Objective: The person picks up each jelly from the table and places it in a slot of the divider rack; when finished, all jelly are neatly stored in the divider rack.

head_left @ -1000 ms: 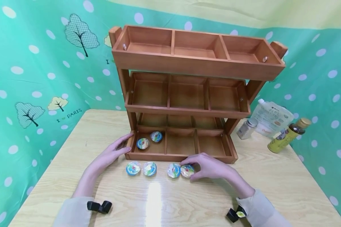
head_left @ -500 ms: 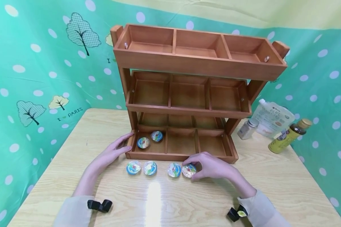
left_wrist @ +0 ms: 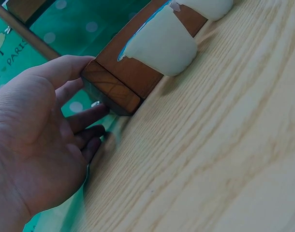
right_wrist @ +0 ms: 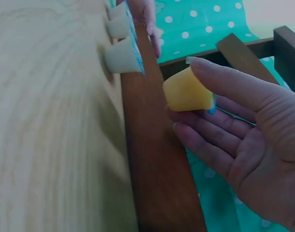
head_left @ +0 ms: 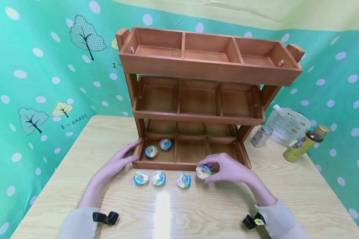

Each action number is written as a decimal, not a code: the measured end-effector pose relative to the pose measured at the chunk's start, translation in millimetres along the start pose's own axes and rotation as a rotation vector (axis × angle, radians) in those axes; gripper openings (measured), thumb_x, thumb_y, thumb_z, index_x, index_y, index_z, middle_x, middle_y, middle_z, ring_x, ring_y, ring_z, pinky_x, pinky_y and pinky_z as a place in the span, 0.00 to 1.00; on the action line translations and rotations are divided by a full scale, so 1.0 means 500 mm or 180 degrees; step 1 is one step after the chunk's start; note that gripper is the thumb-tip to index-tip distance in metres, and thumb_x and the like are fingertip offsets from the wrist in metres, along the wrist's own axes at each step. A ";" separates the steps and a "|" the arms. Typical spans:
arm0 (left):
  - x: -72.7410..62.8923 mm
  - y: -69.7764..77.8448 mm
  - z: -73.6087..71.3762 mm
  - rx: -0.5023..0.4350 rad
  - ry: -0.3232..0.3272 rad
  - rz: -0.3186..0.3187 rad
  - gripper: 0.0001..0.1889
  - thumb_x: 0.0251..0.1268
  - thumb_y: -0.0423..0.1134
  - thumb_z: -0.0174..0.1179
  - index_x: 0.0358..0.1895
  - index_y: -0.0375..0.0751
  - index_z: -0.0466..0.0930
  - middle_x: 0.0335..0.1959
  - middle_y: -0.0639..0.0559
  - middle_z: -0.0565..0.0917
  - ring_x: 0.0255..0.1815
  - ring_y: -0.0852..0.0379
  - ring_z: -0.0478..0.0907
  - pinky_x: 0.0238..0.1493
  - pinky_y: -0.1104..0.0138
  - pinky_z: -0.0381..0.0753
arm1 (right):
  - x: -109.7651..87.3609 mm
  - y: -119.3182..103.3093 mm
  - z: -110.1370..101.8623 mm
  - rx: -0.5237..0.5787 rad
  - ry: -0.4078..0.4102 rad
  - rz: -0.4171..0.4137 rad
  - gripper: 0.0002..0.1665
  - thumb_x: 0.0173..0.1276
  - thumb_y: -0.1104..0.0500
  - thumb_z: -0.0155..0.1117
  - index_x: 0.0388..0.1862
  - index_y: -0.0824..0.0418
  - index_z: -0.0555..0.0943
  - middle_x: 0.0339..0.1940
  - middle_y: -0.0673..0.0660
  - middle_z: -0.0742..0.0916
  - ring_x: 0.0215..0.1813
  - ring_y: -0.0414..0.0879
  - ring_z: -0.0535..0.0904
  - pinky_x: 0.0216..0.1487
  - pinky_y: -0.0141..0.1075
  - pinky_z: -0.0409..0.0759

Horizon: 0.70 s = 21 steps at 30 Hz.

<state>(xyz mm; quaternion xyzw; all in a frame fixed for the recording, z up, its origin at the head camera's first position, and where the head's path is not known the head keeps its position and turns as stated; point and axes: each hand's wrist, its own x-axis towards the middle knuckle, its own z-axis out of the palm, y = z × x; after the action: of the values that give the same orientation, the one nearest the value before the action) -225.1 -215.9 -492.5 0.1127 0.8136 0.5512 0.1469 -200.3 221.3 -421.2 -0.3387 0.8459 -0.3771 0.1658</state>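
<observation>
In the head view my right hand [head_left: 231,168] pinches a small jelly cup [head_left: 203,172] between thumb and fingers. It is held off the table, by the front edge of the wooden rack's bottom tray [head_left: 167,165]. The right wrist view shows the cup's yellow body [right_wrist: 186,92] and part of its blue lid. My left hand [head_left: 118,160] rests against the left end of that tray, its thumb and fingers touching the wood [left_wrist: 113,87]. Three other cups stand on the table before the tray: one at left [head_left: 141,177], one beside it [head_left: 158,178], one nearer my right hand [head_left: 183,180].
Two cups, a front one [head_left: 151,151] and a back one [head_left: 165,144], sit in the bottom tray's left compartment. Above are a middle tray [head_left: 197,114] and a top tray [head_left: 209,68]. At right stand a shaker jar [head_left: 261,136], a spouted pouch [head_left: 288,126] and a bottle [head_left: 302,146].
My right hand has lifted the rightmost cup off the table and moved it slightly right and toward the tray. The left hand stays at the tray's end.
</observation>
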 end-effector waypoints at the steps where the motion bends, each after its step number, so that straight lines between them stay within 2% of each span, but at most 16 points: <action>1: 0.000 -0.001 0.001 -0.0012 0.0001 -0.0004 0.33 0.79 0.54 0.53 0.83 0.64 0.54 0.87 0.49 0.48 0.87 0.36 0.39 0.80 0.30 0.43 | 0.001 0.000 -0.005 0.0020 0.0042 -0.0001 0.28 0.59 0.58 0.81 0.60 0.52 0.85 0.52 0.49 0.89 0.48 0.37 0.86 0.53 0.32 0.87; 5: -0.001 0.001 0.002 -0.0026 -0.0006 -0.0031 0.34 0.79 0.54 0.53 0.83 0.64 0.54 0.87 0.48 0.48 0.87 0.35 0.38 0.79 0.29 0.44 | 0.012 -0.001 -0.022 -0.0036 0.0279 -0.0045 0.27 0.58 0.57 0.82 0.58 0.51 0.86 0.50 0.48 0.90 0.47 0.38 0.85 0.52 0.33 0.87; 9: -0.002 0.003 0.000 -0.0011 -0.0014 -0.0047 0.34 0.79 0.55 0.53 0.82 0.66 0.53 0.87 0.49 0.48 0.87 0.35 0.38 0.78 0.28 0.45 | 0.036 -0.005 -0.032 -0.0073 0.0591 0.0084 0.28 0.57 0.55 0.83 0.58 0.49 0.86 0.49 0.47 0.90 0.47 0.39 0.85 0.50 0.34 0.86; 12: -0.002 0.005 -0.001 -0.0005 -0.0018 -0.0051 0.34 0.79 0.55 0.53 0.82 0.66 0.53 0.87 0.49 0.48 0.87 0.35 0.38 0.77 0.27 0.45 | 0.057 -0.008 -0.036 0.0061 0.0773 0.0206 0.30 0.57 0.56 0.83 0.60 0.49 0.85 0.49 0.48 0.90 0.48 0.42 0.86 0.50 0.34 0.86; 21: -0.001 0.005 0.001 -0.0022 -0.0039 -0.0049 0.34 0.79 0.55 0.53 0.83 0.64 0.53 0.87 0.48 0.47 0.87 0.35 0.38 0.78 0.27 0.45 | 0.117 0.001 -0.028 0.0337 0.1050 0.0307 0.28 0.58 0.54 0.82 0.59 0.50 0.85 0.47 0.52 0.91 0.48 0.46 0.86 0.52 0.38 0.86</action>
<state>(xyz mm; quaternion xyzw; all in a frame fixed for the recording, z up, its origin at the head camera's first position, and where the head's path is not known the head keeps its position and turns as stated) -224.3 -214.8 -490.6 0.1093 0.8116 0.5521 0.1565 -249.9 188.2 -413.7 -0.2221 0.8559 -0.4632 0.0603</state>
